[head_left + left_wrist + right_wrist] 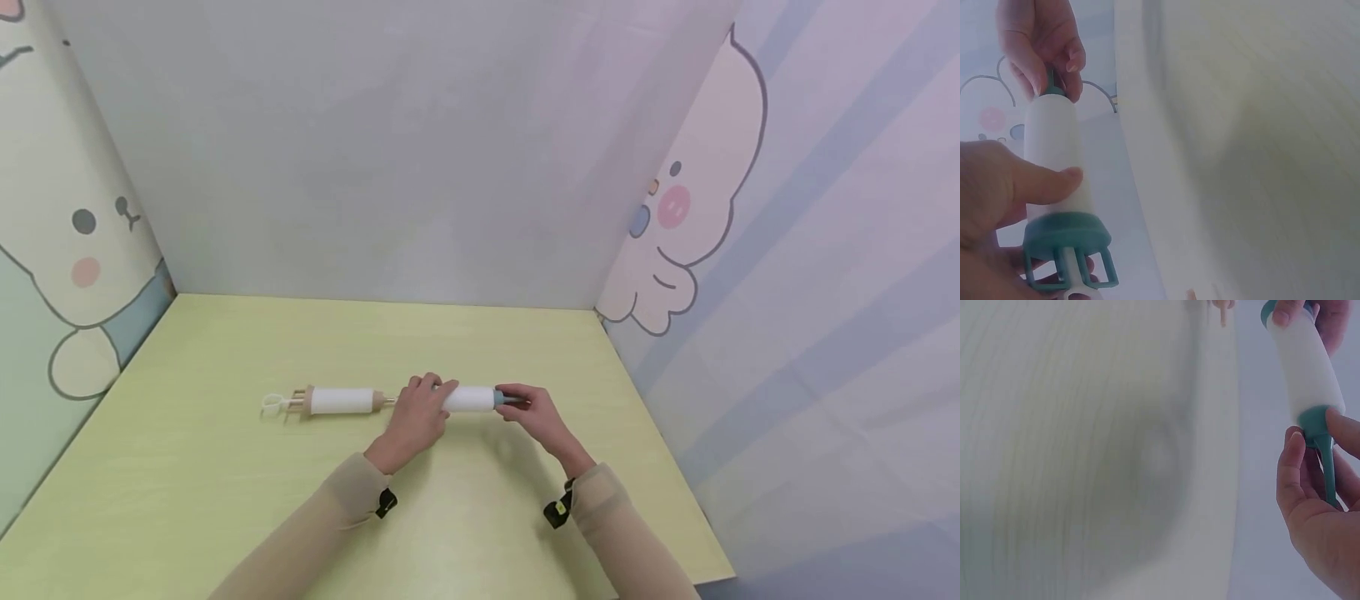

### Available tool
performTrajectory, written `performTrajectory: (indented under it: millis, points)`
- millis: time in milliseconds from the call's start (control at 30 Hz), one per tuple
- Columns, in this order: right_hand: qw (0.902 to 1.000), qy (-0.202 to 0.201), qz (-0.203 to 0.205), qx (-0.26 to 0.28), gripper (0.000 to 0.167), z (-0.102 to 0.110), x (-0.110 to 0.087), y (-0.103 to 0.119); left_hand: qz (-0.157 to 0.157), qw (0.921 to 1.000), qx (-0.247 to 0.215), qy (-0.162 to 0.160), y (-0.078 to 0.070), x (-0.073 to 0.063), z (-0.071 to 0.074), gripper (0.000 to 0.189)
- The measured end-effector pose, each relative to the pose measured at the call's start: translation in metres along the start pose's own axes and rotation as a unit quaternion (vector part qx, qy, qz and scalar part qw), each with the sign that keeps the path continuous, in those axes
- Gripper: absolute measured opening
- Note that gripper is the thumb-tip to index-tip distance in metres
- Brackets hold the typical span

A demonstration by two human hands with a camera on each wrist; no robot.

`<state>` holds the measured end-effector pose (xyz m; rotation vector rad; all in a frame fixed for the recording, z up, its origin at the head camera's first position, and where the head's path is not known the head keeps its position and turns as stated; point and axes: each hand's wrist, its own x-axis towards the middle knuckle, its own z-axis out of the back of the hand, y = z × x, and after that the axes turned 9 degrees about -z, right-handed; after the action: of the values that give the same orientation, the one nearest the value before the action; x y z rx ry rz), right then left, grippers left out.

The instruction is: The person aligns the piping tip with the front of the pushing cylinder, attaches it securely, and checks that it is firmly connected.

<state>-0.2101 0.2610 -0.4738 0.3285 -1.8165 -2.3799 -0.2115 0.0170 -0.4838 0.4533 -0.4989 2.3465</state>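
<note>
Both hands hold a large syringe-like tool with a white barrel [470,399] lying level above the table. My left hand [417,417] grips the barrel near its slotted teal flange [1067,232], the thumb laid across the white part. A white rod shows between the flange's loops in the left wrist view. At the other end, my right hand [542,421] pinches the teal end cap [1315,421] with thumb and fingers. The thin teal nozzle [1327,470] points in toward the right palm. A similar tool with a white barrel [341,401] and beige ends lies to the left.
The pale yellow table [225,500] has its back edge against a plain grey curtain [360,167]. Cartoon-printed curtains [810,350] close in the sides. The beige tool's white ring handle [273,404] points left, its thin tip toward the left hand.
</note>
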Motion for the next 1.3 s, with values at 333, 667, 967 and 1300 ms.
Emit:
performTrajectory:
  millis: [333, 667, 967, 1300]
  points:
    - [0.9994, -0.029, -0.02, -0.002, 0.039, 0.013, 0.02, -0.037, 0.025, 0.999, -0.029, 0.025, -0.003, 0.01, -0.017, 0.051]
    - [0.9977, -0.042, -0.041, -0.034, 0.037, 0.015, 0.027, -0.048, 0.035, 0.9959, -0.067, 0.048, 0.003, 0.02, -0.034, 0.054]
    - [0.9955, -0.042, -0.052, -0.067, 0.034, 0.012, 0.025, -0.047, 0.05, 0.9948, -0.067, 0.058, 0.004, 0.02, -0.045, 0.054]
    - [0.9913, -0.06, -0.065, -0.098, 0.032, 0.006, 0.032, -0.062, 0.037, 0.9961, -0.052, 0.06, 0.007, 0.016, -0.05, 0.057]
